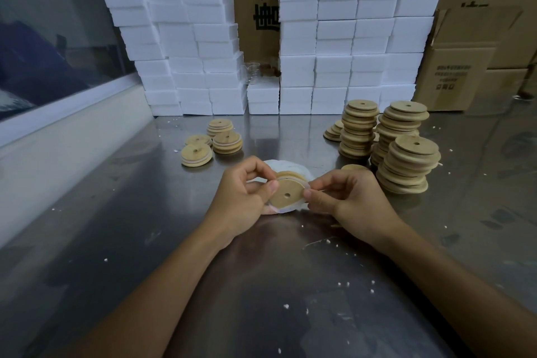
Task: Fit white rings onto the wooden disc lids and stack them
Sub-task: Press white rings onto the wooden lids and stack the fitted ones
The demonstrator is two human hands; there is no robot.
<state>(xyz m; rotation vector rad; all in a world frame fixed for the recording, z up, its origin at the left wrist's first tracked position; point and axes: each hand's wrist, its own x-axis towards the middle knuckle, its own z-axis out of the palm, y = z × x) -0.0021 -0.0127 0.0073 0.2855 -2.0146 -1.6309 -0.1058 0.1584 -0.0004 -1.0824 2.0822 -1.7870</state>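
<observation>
Head cam: left hand (pixel 245 192) and right hand (pixel 345 197) both pinch one lid (pixel 287 193) dead center, working a ring (pixel 292 208) on. Few ringed lids (pixel 213 139) at 11 o'clock; tall bare stacks (pixel 386 142) at 2, so looks barely started.

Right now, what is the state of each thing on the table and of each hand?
Left hand: pinches the lid's left edge.
Right hand: pinches its right edge.
Wooden lid: held up, white ring partly fitted.
Tall lid stacks: upright, no rings visible.
Short ringed stacks: upright.
</observation>
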